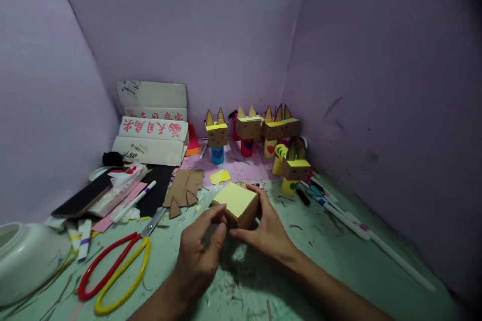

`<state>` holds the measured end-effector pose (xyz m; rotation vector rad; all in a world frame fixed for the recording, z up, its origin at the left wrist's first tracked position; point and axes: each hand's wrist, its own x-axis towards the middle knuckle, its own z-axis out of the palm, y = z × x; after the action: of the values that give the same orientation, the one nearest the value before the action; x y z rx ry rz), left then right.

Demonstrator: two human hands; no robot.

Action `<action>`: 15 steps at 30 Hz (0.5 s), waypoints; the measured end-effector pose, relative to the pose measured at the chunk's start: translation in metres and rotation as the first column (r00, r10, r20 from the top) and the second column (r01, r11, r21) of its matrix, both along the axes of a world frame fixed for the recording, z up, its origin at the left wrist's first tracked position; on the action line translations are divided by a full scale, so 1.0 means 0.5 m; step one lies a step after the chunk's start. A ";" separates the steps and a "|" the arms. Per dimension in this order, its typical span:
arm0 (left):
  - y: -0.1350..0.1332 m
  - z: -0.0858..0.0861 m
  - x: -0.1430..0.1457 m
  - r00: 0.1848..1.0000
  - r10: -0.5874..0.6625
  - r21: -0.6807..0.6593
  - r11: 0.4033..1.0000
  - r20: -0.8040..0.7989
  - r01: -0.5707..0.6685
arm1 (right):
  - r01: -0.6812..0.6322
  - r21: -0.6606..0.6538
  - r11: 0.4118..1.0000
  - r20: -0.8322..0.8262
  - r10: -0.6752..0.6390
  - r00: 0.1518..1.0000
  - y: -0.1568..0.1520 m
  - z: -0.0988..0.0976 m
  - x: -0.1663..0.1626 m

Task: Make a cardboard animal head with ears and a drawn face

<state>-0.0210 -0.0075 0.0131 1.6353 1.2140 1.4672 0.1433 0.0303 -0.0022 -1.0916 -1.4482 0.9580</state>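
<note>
Between my hands is a small cardboard box (246,216) with pale yellow paper on its top. My right hand (273,228) grips it, thumb at the near edge and fingers around the far right side. My left hand (201,248) is closed at the box's left corner, fingertips and thumb against it. Just left of the box lie two cut cardboard ears (174,207) with dark outlines, beside a torn piece of brown cardboard (187,183). A scrap of yellow paper (220,176) rests behind the box.
Scissors (141,248) with red and yellow handles lie at left, near a white bowl (32,261). Cardboard animal figures (217,135) stand at the back. Printed folded cardboard (150,133) leans on the back wall. White markers (341,215) lie along the right.
</note>
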 end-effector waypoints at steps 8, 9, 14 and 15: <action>0.042 0.013 -0.031 0.956 -0.124 -0.216 0.959 0.264 0.184 | -0.379 -0.027 0.925 -0.493 0.318 0.810 0.001 0.008 0.006; 0.046 0.014 -0.033 0.932 -0.167 -0.268 0.928 0.321 0.258 | -0.380 -0.034 0.924 -0.497 0.315 0.809 -0.001 0.009 0.006; 0.055 0.015 -0.033 0.905 -0.030 -0.356 0.914 0.424 0.197 | -0.287 -0.034 0.957 -0.427 0.245 0.870 0.006 0.005 0.014; 0.056 0.015 -0.033 0.901 -0.017 -0.358 0.914 0.433 0.189 | -0.281 -0.044 0.959 -0.429 0.235 0.872 0.009 0.003 0.016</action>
<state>-0.0374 0.0203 0.0207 1.0275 1.0636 1.3149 0.1513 0.0348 -0.0006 -0.7097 -1.2088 1.3817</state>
